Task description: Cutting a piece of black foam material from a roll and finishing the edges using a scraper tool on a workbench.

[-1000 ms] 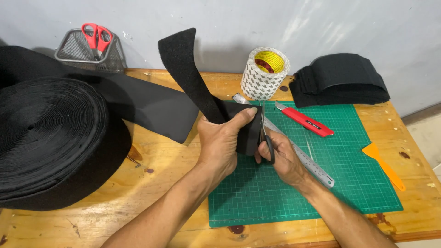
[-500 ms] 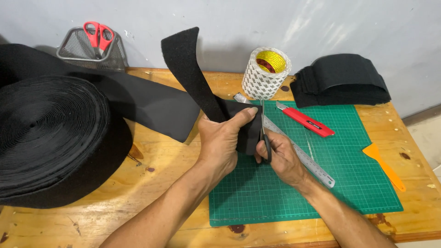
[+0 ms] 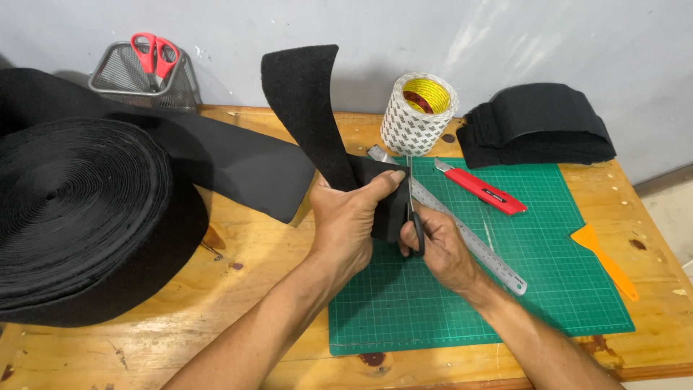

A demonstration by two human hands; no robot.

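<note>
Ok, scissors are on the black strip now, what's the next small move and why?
Probably close the black-handled scissors in the right hand and carry the cut further across the wide black fuzzy fabric strip. The left hand already pinches the strip taut beside the blades, above the green gridded cutting mat, and the strip looks only partly cut.

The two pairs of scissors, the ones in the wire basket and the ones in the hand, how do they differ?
The red-handled scissors stand unused in the wire basket, handles up; the black-handled scissors are gripped by the right hand, blades at the black strip held by the left hand. Both point away from the camera's wearer.
</note>
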